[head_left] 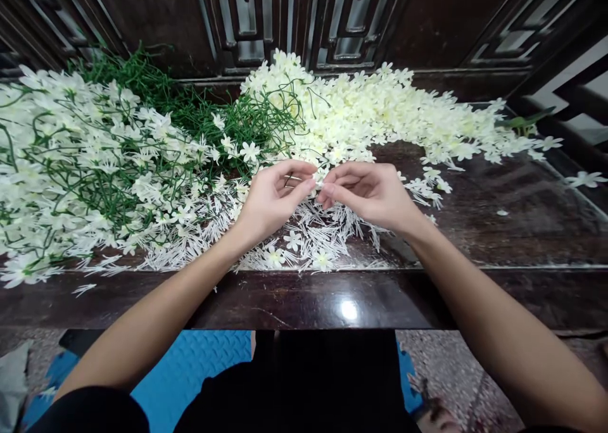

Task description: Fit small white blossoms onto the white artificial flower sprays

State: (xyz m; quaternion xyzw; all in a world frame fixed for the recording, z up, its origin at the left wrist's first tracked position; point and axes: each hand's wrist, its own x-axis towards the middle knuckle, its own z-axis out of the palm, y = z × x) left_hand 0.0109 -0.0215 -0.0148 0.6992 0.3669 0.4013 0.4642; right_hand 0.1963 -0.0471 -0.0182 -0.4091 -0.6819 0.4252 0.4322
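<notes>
My left hand [273,195] and my right hand [373,192] meet over the middle of the dark wooden bench, thumbs and fingers closed in a pinch. Between their fingertips is a small white artificial flower piece [320,184], mostly covered by the fingers. Just below the hands lies a heap of thin white plastic stamens [327,224], with a few loose white blossoms [323,259] at its front. Behind them rises a long pile of creamy white artificial flowers [370,113], stretching to the right.
White flowers on green stems [95,167] fill the left side. Bare green plastic stems [152,85] are bunched behind them. The bench [513,230] has a carved dark wood back [427,28]. A blue foam mat [204,363] lies on the floor beneath.
</notes>
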